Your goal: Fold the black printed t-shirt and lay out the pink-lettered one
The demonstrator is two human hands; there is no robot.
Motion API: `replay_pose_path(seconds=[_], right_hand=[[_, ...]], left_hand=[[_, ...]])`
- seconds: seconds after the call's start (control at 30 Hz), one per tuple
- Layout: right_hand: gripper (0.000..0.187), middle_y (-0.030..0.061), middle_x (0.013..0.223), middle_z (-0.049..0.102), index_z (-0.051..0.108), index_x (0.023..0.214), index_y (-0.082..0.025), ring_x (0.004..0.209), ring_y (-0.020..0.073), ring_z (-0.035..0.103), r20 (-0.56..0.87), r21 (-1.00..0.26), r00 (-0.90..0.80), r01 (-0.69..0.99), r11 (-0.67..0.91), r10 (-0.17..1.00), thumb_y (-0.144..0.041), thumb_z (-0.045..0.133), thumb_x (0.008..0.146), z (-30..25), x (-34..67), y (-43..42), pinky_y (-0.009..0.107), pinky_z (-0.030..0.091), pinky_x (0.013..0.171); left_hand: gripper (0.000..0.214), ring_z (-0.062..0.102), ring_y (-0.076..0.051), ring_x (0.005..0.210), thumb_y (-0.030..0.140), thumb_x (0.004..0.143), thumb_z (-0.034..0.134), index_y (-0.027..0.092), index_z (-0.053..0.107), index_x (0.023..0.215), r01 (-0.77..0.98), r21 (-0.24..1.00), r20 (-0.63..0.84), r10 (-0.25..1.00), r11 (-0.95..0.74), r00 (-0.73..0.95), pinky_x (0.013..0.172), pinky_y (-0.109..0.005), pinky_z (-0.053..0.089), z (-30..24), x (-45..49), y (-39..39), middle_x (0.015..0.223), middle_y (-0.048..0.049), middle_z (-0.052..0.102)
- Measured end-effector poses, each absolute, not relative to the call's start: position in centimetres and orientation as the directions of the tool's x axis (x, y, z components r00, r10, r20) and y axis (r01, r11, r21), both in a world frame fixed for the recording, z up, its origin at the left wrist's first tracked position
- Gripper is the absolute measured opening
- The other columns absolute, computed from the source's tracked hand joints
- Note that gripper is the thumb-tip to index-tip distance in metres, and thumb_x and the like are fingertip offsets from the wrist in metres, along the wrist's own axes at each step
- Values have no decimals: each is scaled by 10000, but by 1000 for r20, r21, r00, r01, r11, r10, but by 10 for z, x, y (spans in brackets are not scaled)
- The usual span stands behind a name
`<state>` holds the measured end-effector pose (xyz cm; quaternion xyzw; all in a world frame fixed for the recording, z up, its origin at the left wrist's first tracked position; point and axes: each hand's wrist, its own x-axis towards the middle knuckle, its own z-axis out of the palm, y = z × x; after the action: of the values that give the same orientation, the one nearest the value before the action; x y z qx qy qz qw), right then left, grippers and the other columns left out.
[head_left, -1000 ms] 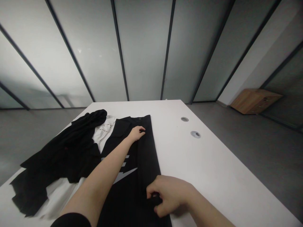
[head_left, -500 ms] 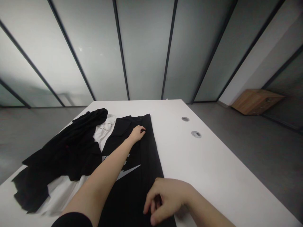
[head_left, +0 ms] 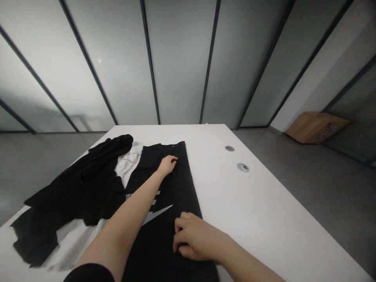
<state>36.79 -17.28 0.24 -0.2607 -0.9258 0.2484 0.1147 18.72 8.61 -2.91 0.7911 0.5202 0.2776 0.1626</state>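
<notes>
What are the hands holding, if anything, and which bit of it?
I can't tell if anything is really gripped: the left hand is on the black garment near its neckline, and the right hand, curled, is on its nearer part.

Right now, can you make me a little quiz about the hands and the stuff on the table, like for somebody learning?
1. True or false: over the flat black garment with grey print, the bare left hand is nearer the camera than the bare right hand.
2. What colour is the crumpled cloth between that garment and the heap of black cloth? A) yellow B) white C) green
3. How many round grey inserts show in the smooth white table?

Key: 1 false; 2 B; 3 two.
</notes>
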Motion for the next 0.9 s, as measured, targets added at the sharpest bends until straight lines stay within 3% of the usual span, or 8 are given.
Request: replay_pose_path(seconds=[0.27,0.4,0.5,0.67,0.8,0.9], right_hand=[[152,15,921,695,803,999,-239,915,179,629,112,-627,-883,292,722,455,-165,712,902,0,364,-172,301,463,937],[169,7,885,734,811,1074,-239,884,168,688,124,-774,-888,192,604,442,-333,746,949,0,360,-174,270,508,892],[196,32,908,751,806,1096,-216,841,158,701,181,-848,-825,144,510,535,-310,686,973,6,360,-176,243,531,787],[173,44,912,758,785,1006,-218,856,184,701,296,-811,-535,296,504,791,-184,626,946,11,365,-169,297,520,828],[159,52,947,743,749,1001,-229,897,205,691,311,-797,-354,408,445,882,-192,597,973,3,369,-159,334,522,848],[171,82,1020,714,735,1043,-217,980,233,674,335,-758,-290,482,439,896,-183,584,972,-6,371,-153,388,535,913]], left_hand=[[285,712,-234,1102,104,924,595,202,786,1111,744,533,266,915,-403,305,1071,-374,546,-30,187,86,1167,-80,763],[261,708,-241,1077,121,911,617,198,789,1092,762,512,258,917,-396,303,1054,-373,551,-24,188,84,1125,-88,748],[245,658,-303,1187,160,911,640,172,784,1109,793,485,277,924,-370,262,1130,-449,492,-16,196,72,1263,-151,691],[363,526,-363,1380,295,973,592,185,716,1296,834,321,307,882,-449,357,1168,-496,421,-18,231,16,1518,-176,564],[585,351,-413,1544,432,1008,533,166,536,1529,853,279,191,896,-441,401,1257,-577,255,-36,253,-20,1660,-201,430],[644,279,-416,1588,450,1032,462,150,447,1602,864,283,150,909,-416,389,1277,-596,189,-43,254,-17,1702,-205,359]])
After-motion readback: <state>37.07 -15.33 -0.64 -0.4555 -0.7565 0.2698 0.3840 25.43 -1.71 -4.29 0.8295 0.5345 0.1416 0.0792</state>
